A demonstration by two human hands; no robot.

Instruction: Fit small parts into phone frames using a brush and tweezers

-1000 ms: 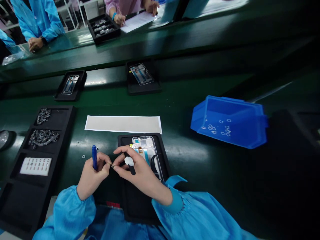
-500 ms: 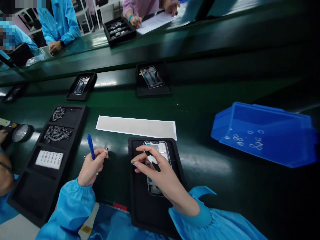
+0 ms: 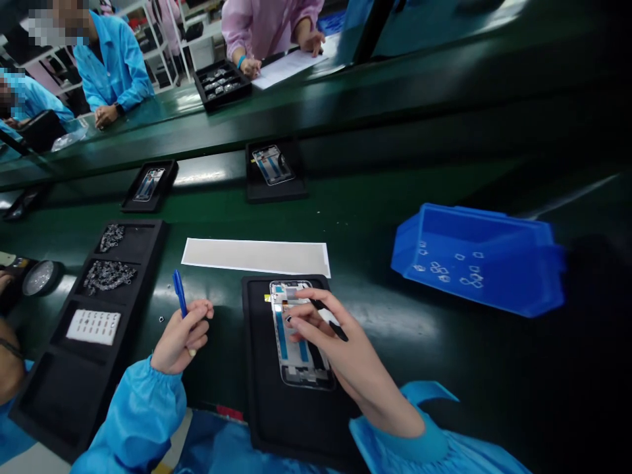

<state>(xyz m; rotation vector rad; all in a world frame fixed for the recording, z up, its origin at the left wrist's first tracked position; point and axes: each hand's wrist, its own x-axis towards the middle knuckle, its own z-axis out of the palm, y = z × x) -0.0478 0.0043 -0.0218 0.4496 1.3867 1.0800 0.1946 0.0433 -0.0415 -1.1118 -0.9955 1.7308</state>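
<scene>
My left hand (image 3: 182, 337) is closed, with a blue pen (image 3: 180, 293) sticking up from it; its thumb and fingertips are pinched together above the bench. My right hand (image 3: 340, 339) hovers over a phone frame (image 3: 296, 342) that has blue strips and lies in a black tray (image 3: 261, 408). A black-and-white pen-like tool (image 3: 328, 317) is tucked between its fingers. A tiny dark piece (image 3: 289, 319) shows at its thumb and index fingertips, too small to name. One small square part (image 3: 160, 319) lies on the bench left of my left hand.
A long compartment tray (image 3: 59, 355) stands left, holding small clear-and-black parts and a white card (image 3: 93, 326). A pale strip (image 3: 254, 257) lies ahead. A blue bin (image 3: 513, 289) with small frames sits right. Two trays with phone frames lie beyond; people sit across.
My right hand has moved away from my left hand, with the dark piece now over the phone frame. The small square at my left fingertips no longer shows. The whole view has shifted slightly.
</scene>
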